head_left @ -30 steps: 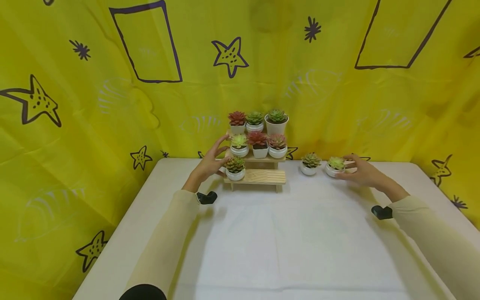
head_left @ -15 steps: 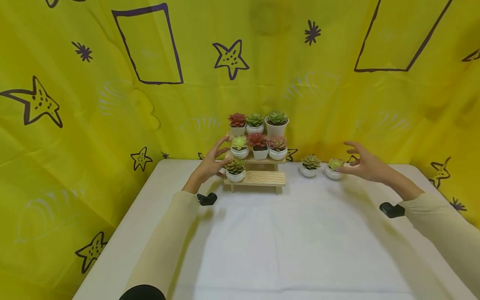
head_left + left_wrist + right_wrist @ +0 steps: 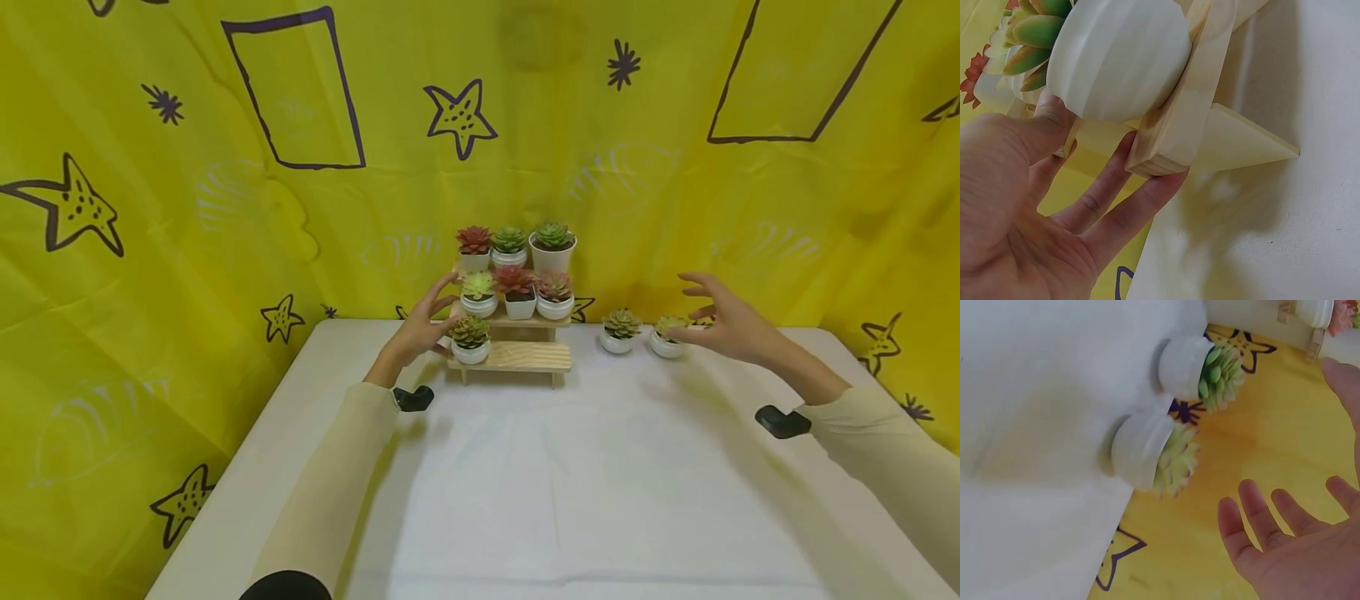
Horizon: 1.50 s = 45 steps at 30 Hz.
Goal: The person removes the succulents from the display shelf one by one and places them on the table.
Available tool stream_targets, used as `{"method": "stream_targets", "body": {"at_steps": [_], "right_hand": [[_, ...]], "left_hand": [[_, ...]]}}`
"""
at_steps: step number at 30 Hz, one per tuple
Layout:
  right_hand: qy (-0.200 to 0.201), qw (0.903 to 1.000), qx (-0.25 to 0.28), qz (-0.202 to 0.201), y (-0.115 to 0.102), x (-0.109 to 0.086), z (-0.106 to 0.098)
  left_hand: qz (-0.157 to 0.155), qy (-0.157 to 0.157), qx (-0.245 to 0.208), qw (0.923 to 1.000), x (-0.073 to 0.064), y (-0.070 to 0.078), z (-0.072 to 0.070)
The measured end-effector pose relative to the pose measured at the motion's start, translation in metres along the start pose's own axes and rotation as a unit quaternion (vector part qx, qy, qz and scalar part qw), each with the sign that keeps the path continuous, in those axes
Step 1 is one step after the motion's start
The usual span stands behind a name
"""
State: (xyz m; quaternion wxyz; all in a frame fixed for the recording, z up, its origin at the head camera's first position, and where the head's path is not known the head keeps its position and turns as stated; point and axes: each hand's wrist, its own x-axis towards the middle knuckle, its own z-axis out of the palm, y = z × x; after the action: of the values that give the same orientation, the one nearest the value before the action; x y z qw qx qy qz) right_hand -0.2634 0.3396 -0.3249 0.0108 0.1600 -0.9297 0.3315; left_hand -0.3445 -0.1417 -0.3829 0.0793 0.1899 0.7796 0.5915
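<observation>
In the head view my left hand (image 3: pixel 418 332) is at the left end of a stepped wooden plant stand (image 3: pixel 525 356). Its fairly straight fingertips touch the lowest board's end (image 3: pixel 1159 161), and the thumb lies against the white pot (image 3: pixel 1119 59) of a green succulent (image 3: pixel 470 331) on that step. My right hand (image 3: pixel 738 329) hovers with spread fingers above the table at the right, holding nothing. Closest to it is a pale green potted succulent (image 3: pixel 666 342), partly covered by its thumb in the head view. Left of that stands another potted succulent (image 3: pixel 619 332).
Three potted succulents, one of them red (image 3: pixel 474 240), line the top step. The middle step bears three more, including a pink one (image 3: pixel 555 287). A white cloth covers the table (image 3: pixel 600 483); a yellow patterned curtain (image 3: pixel 555 108) hangs right behind it.
My right hand has let go of the pale green potted succulent, lifted and drawn back slightly, its fingers spreading. The left hand keeps its place at the stand.
</observation>
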Motion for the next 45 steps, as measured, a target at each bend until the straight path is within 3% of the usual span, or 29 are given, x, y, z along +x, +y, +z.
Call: {"method": "stream_targets", "body": {"at_steps": [9,22,36,45], "right_hand": [[0.035,0.9980,0.015,-0.052,-0.027,0.003,0.019],[0.024,0.9912,0.056,-0.117,-0.066,0.023,0.055],[-0.007,0.9828,0.126,-0.134,-0.102,0.039,0.096],[-0.022,0.9799,0.158,-0.120,-0.113,0.042,0.120]], "left_hand": [[-0.002,-0.004,-0.004,1.0000,-0.001,0.001,0.001],[0.009,-0.006,-0.005,0.9999,-0.002,0.002,0.000],[-0.001,0.000,0.001,1.0000,-0.001,0.000,0.000],[0.002,-0.002,-0.004,1.0000,0.001,-0.001,-0.001]]}}
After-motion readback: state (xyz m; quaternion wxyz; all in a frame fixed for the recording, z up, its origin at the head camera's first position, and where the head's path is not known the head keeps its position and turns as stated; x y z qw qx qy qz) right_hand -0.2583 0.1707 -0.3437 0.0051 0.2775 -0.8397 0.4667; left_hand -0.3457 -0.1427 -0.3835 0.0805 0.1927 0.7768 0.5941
